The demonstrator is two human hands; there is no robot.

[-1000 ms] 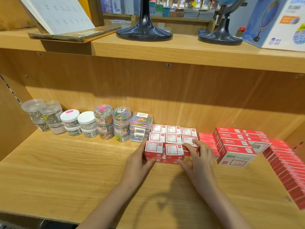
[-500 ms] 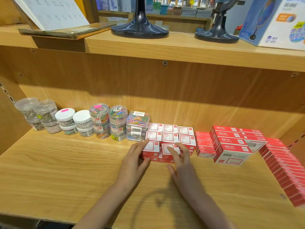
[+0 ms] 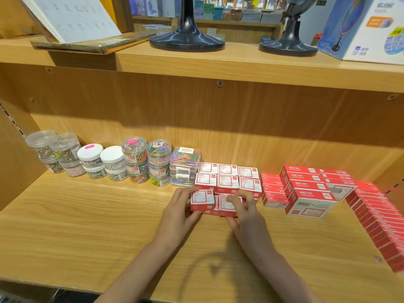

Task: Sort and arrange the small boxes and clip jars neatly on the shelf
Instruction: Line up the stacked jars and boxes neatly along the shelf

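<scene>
Two bare hands work at the front of a block of small red-and-white boxes point(image 3: 227, 182) on a wooden shelf point(image 3: 87, 226). At the block's front left corner, the left hand point(image 3: 178, 213) grips one box point(image 3: 202, 200), thumb under its near edge and fingers curled over its far left side. Just beside it, the right hand point(image 3: 244, 212) holds the neighbouring front box point(image 3: 227, 205), fingers curled over its top and thumb at its near edge. Both boxes sit against the stacked rows behind them. Left of the block, a stack of clear flat cases of coloured clips point(image 3: 184, 166) adjoins two-high jars of coloured clips point(image 3: 145, 159), white-lidded jars point(image 3: 102, 161) and clear jars of silver clips point(image 3: 54, 155), lined along the back wall. Right of the block stand larger red staple boxes point(image 3: 310, 189). Globe stands point(image 3: 187, 38) rest on the shelf above.
</scene>
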